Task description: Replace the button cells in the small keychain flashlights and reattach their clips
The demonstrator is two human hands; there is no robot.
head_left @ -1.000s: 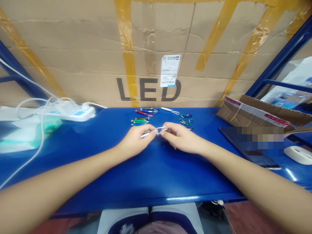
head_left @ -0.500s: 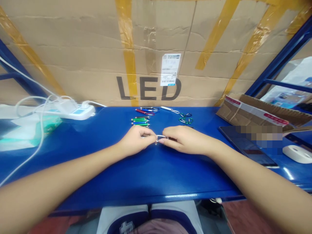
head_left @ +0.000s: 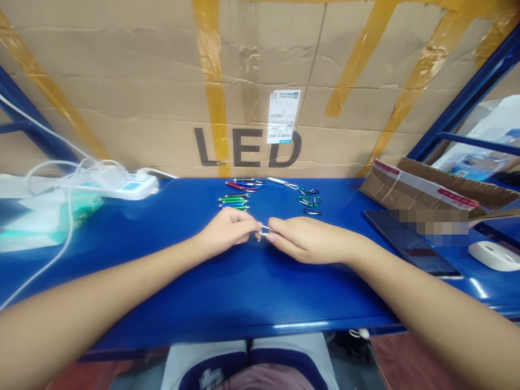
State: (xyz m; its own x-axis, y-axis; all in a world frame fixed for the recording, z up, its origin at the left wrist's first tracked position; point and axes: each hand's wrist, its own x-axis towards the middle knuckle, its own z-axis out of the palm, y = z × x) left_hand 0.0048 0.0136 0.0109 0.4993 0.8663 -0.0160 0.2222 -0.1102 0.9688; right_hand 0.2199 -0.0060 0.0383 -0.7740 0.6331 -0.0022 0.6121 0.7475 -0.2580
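Head view, two hands and stock in front of the carton. Item: silver clip, one, on the near side of the carton, out from the printed letters E and D, over the table; whether it touches the surface cannot be told. Left hand: fingers pinched together, no gap showing, on the clip's left end. Right hand: thumb and fingers closed on its right end. Change: the right hand has come lower and farther from the carton than a second ago, lying flatter, and now covers the clip's curved end, leaving a short stretch between the fingertips; the silver barrel formerly seen under the left hand is hidden. Meaning, as judged: the right seems to steady the clip while the fine handling sits at the left end; any join there is too small to tell. Also uncovered by the shift: black clip, one, before the carton, whole outline now in view. Unmoved stock, nearer the carton's foot: green clips; pens, in a row; red pen; silver pen, loop attached.
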